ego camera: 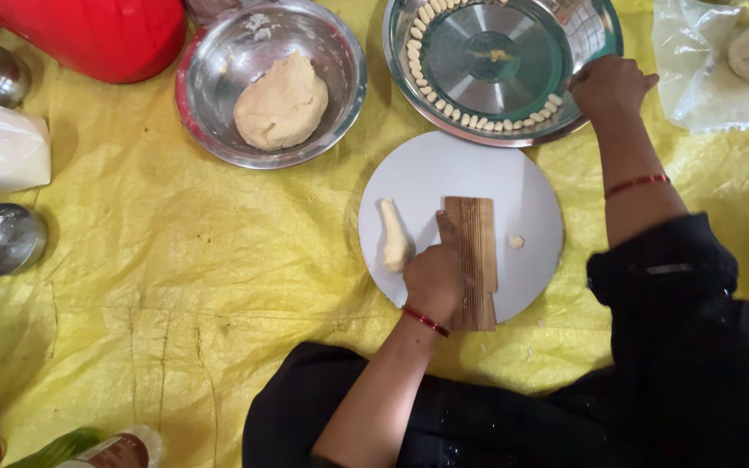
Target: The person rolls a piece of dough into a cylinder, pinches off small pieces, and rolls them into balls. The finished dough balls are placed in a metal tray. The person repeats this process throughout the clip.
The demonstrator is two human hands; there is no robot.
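The left hand [433,277] grips the ridged wooden board [473,260] on the round white plate [522,186]; the right hand [608,87], fingers curled, seemingly sets a shaped piece on the steel tray [595,39]. Next comes pinching from the dough roll [393,236].

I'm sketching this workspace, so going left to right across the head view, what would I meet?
Small steel container → steel bowl with the dough ball → dough roll → left hand on the ridged wooden board → right hand → clear plastic bag.

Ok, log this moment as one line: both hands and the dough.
left hand: holds ridged wooden board on round white board | right hand: at steel plate rim by shaped pieces | dough roll: beside board
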